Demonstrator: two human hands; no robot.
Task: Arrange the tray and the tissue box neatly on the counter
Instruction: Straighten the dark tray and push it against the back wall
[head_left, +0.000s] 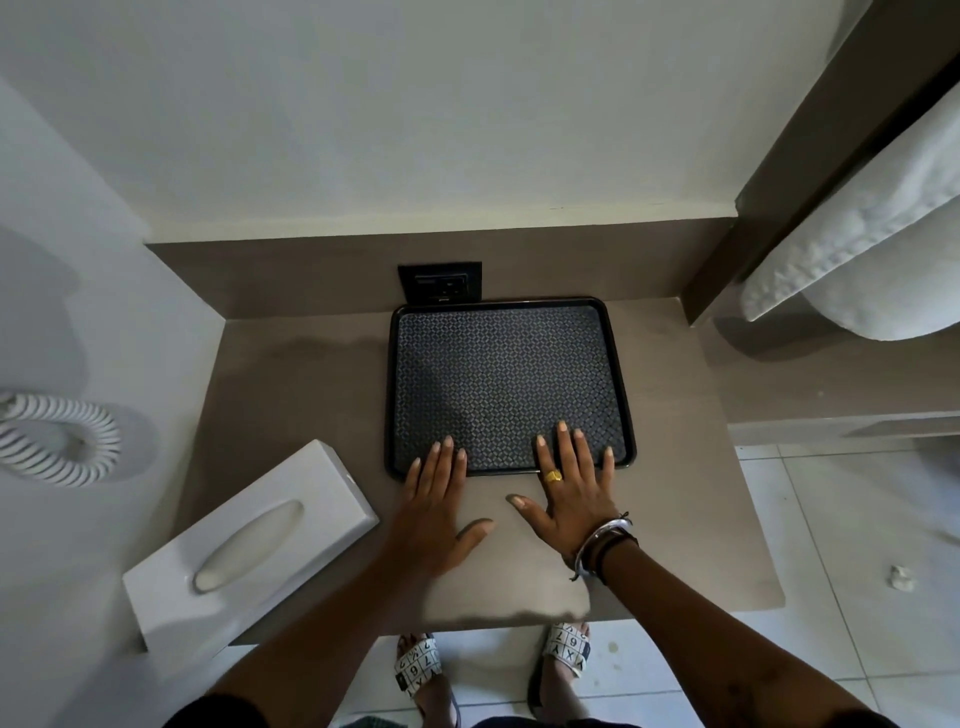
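Tray (501, 379): black, rectangular with rounded corners and a low raised rim; its floor carries a fine woven diamond pattern. Nothing lies in it but fingertips. It sits square against the back of the counter, just under a dark wall socket (440, 283).
Tissue box (249, 540): white, smooth, oblong, with an oval slot on top; no tissue shows. It lies askew at the counter's front left corner, overhanging the edge.
Counter (311, 395): matte grey-brown slab.
Left hand (434, 512): flat, fingers spread, tips over the tray's near rim.
Right hand (574, 493): flat, spread likewise; gold ring, bangles at the wrist.
Left wall: coiled white cord (62, 441).
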